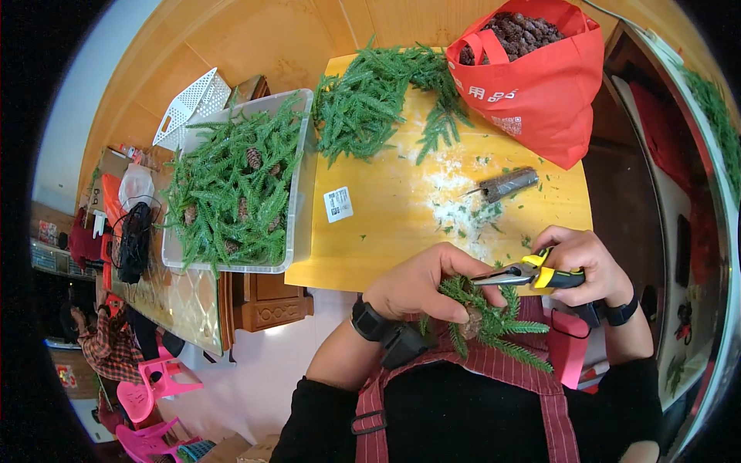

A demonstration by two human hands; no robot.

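Close to my body, at the table's near edge, my left hand (421, 282) pinches a green artificial pine sprig (513, 339). A brown pine cone (471, 324) sits among its needles, partly hidden by my fingers. My right hand (590, 262) is closed round the yellow and black handles of a pair of pliers (509, 274). The pliers' metal jaws point left and reach the top of the sprig, beside my left thumb. Whether the jaws grip a wire there, I cannot tell.
The yellow tabletop (370, 239) holds loose pine sprigs (359, 104), a dark wrapped bundle (509, 184), white flakes and a label (337, 204). A red bag (532, 108) of pine cones stands back right. Left are a clear tub (303, 177) of sprigs and a white basket (193, 108). A person (112, 347) is far left.
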